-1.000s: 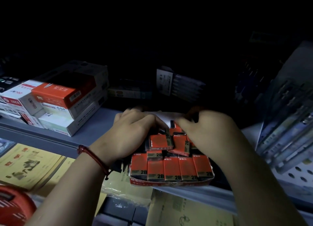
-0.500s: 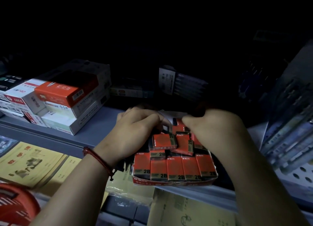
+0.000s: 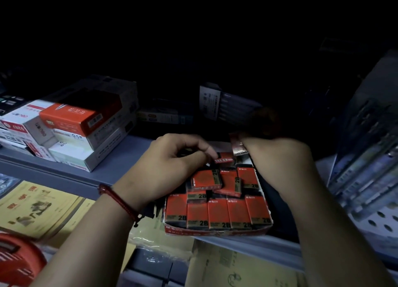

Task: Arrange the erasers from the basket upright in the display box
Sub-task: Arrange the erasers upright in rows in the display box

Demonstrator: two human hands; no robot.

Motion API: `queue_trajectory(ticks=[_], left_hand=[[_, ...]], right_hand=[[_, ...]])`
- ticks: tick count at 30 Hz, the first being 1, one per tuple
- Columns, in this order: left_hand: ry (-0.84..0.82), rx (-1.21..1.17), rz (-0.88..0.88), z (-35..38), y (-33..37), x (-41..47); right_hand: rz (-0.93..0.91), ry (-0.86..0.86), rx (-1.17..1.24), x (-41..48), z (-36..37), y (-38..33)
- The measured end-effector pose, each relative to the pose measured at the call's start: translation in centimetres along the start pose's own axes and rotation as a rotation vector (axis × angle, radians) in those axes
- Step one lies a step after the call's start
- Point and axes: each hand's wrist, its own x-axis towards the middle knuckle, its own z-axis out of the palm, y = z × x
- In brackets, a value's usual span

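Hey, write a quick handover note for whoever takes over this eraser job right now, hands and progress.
Left hand: pinches one eraser at the back of the display box.
Right hand: fingers hidden, red piece beside it; grip unclear.
Done: front row of five stands upright.
To do: loose erasers lie tilted behind it; stand them up.
Red basket at lower left: contents not visible.

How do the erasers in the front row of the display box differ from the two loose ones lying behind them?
The front row erasers stand upright, side by side, 2B at the bottom; the two loose erasers lie flat and askew, 2B turned sideways. All share red wrappers.
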Motion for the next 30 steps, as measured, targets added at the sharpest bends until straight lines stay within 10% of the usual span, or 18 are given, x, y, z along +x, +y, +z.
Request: queue_trajectory(ticks=[8,30], left_hand=[[-0.040,-0.047,-0.130,0.0,0.8,0.4],[0.070,-0.055,-0.194,0.4,1.6,1.0]], right_hand=[[-0.237,0.054,-0.131,-0.2,-0.6,0.1],[-0.139,0.130,0.020,-0.9,-0.1,-0.4]])
